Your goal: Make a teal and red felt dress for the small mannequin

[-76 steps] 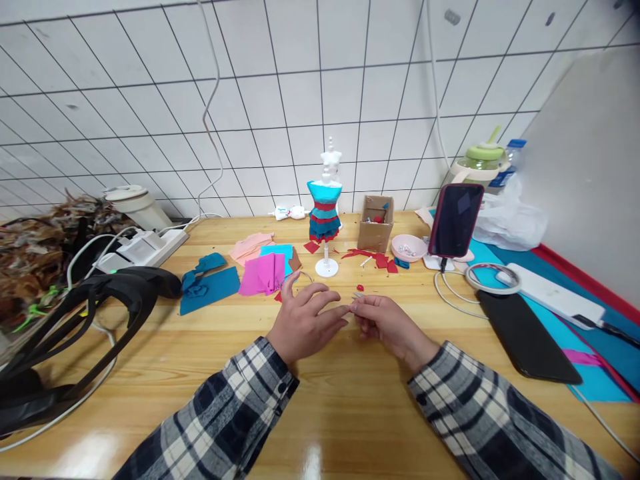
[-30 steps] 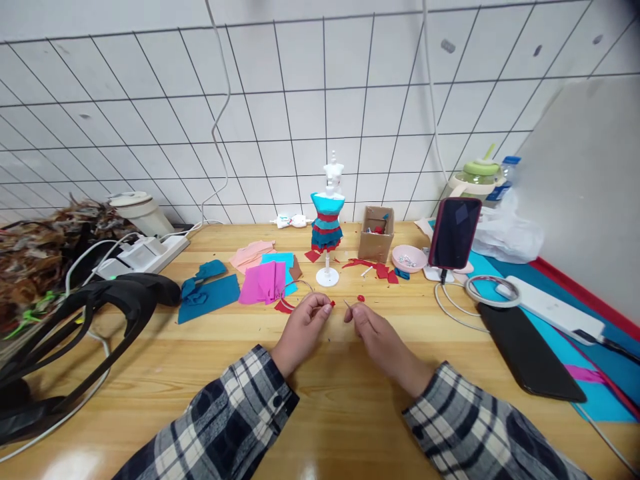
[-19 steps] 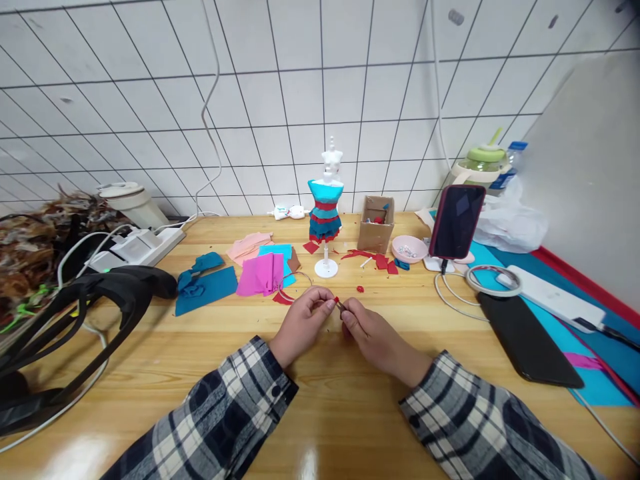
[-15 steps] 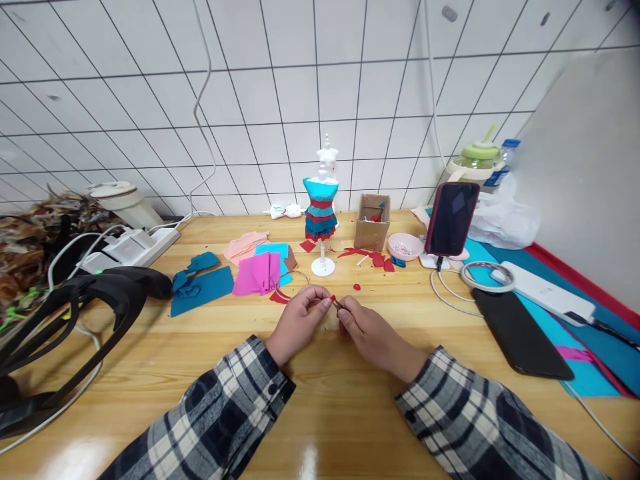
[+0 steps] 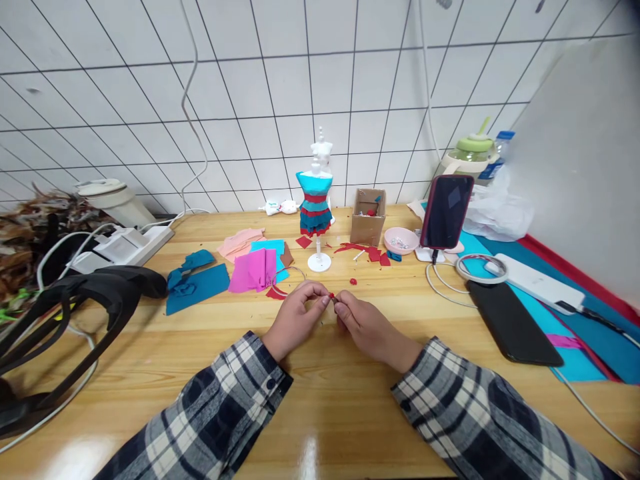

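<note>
Over the middle of the table, my left hand (image 5: 297, 315) pinches a tiny piece of red crepe paper (image 5: 331, 295) between thumb and forefinger. My right hand (image 5: 367, 328) is closed around a short, thin metal tool (image 5: 335, 301) that looks like tweezers; most of it is hidden in the fingers. Its tip meets the red paper, so the two hands nearly touch. Just beyond them lies a small rolled red bit (image 5: 353, 281). Farther back stands a white mini dress form (image 5: 319, 263) wearing a layered turquoise, red and teal paper dress (image 5: 316, 203).
Magenta paper (image 5: 254, 270) and teal paper (image 5: 197, 290) lie left. Behind are a cardboard box (image 5: 368, 220), red scraps (image 5: 374, 254) and a pink bowl (image 5: 401, 241). A propped phone (image 5: 447, 212) and black phone (image 5: 515, 323) sit right; a black headset (image 5: 100, 313) is at left.
The view has shifted slightly, so everything sits a little higher and further left. My hands keep the same pinch on the red paper and tool, with only slight finger movement.
</note>
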Available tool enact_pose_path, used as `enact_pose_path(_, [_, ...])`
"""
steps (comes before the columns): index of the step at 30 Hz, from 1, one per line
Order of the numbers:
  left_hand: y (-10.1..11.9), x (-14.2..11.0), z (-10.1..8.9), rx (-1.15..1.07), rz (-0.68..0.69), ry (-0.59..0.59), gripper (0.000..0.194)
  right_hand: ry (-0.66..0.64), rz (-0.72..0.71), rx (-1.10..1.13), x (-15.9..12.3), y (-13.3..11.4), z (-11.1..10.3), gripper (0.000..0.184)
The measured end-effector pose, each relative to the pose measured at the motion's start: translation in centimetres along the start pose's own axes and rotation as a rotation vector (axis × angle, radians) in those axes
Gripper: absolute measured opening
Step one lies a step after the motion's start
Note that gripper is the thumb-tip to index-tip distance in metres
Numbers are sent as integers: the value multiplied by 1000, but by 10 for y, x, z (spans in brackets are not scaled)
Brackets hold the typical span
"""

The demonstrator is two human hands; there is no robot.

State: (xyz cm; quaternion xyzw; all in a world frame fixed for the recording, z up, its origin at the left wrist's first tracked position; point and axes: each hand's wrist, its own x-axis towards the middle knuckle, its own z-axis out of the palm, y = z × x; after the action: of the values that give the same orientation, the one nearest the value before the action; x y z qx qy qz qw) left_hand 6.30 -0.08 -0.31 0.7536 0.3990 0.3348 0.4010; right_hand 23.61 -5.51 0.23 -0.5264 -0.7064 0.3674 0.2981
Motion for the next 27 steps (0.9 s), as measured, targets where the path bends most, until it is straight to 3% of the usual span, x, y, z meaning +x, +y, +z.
enact_pose_path(27, [0,1,1,-36,-10,-10,16,38,-20,-10,3,6,2,25])
